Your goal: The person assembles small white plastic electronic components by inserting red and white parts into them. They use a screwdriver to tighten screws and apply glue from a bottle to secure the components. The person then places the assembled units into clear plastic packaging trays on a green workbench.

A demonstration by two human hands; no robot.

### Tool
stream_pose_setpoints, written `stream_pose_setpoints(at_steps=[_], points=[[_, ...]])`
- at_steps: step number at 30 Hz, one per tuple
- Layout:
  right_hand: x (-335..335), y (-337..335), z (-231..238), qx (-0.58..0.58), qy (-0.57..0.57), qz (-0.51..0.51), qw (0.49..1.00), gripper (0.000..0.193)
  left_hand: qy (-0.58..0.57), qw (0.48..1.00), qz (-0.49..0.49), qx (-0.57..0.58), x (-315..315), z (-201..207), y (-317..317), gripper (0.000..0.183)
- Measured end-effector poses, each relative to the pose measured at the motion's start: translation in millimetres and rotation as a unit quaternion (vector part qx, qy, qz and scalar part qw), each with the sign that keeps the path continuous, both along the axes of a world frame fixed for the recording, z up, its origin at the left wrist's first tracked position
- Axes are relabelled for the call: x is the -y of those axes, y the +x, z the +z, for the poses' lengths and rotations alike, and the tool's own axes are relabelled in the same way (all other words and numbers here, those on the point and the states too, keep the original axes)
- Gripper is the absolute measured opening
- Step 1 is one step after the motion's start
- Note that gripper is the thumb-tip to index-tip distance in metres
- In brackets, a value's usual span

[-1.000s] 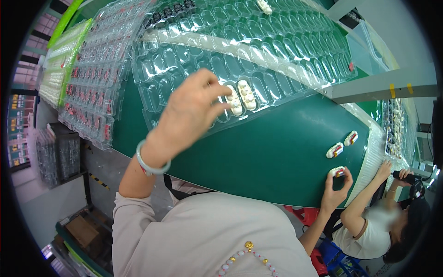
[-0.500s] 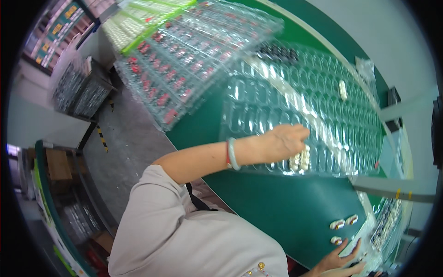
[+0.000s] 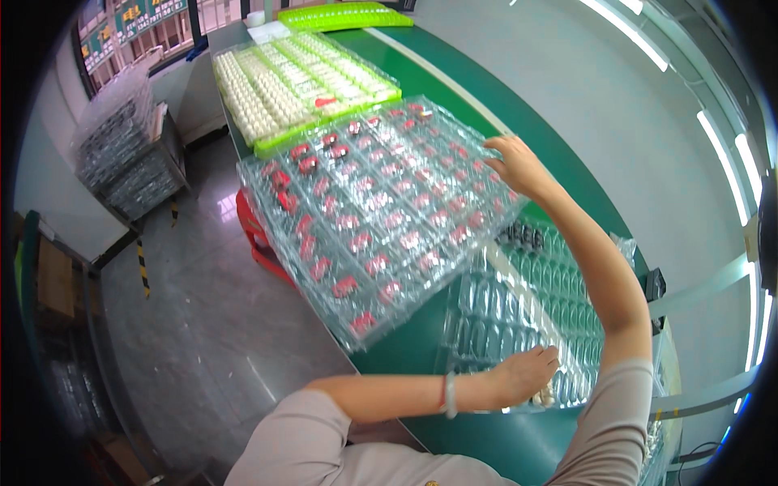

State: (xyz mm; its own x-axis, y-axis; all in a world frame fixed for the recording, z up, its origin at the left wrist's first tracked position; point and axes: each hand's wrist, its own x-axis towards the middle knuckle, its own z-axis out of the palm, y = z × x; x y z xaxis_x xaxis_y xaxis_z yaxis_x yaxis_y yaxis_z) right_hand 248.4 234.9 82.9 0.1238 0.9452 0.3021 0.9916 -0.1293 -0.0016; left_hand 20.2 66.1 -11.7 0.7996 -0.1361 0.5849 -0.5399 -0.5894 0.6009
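Observation:
My left hand (image 3: 525, 377), with a pale bangle and red band at its wrist, is held low over a clear plastic blister tray (image 3: 494, 324). Its fingers are curled together; whatever they may hold is hidden. Just beside them, cream-coloured pieces (image 3: 545, 396) stand in the tray's near cells. Farther off, my right hand (image 3: 519, 166) is at the right edge of a clear tray stack (image 3: 389, 219) filled with small red parts. Thumb and fingers are apart there, and nothing shows between them. Several dark pieces (image 3: 523, 236) sit in the far cells of the blister tray.
A bright green tray (image 3: 271, 144) with rows of cream pieces lies beyond the red parts, and another green tray (image 3: 348, 16) is at the back. The tray stack overhangs the green table's left edge, above a red stool (image 3: 258, 239). A metal rail (image 3: 705, 401) crosses at right.
My right hand has gone from the loose pieces at the lower right up to the red-part trays. The view has swung up and left. My left hand stays by the cream pieces.

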Motion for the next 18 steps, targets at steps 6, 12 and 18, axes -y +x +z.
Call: stream_pose_setpoints(at_steps=[6,12,18], points=[[-160.8,48.2,-51.3,-0.066,-0.011,-0.045,0.997,0.024,-0.440,0.865,-0.057,-0.235,-94.8,10.8,-74.4,0.017],[-225.9,39.4,-98.9,-0.086,-0.045,-0.183,0.978,0.028,-0.678,0.672,-0.135,-0.264,-103.4,-15.6,-82.8,0.021],[-245.2,41.1,-104.9,-0.218,-0.011,-0.293,0.931,0.032,-0.741,0.543,-0.230,-0.320,-90.8,-33.2,-81.3,0.025]])
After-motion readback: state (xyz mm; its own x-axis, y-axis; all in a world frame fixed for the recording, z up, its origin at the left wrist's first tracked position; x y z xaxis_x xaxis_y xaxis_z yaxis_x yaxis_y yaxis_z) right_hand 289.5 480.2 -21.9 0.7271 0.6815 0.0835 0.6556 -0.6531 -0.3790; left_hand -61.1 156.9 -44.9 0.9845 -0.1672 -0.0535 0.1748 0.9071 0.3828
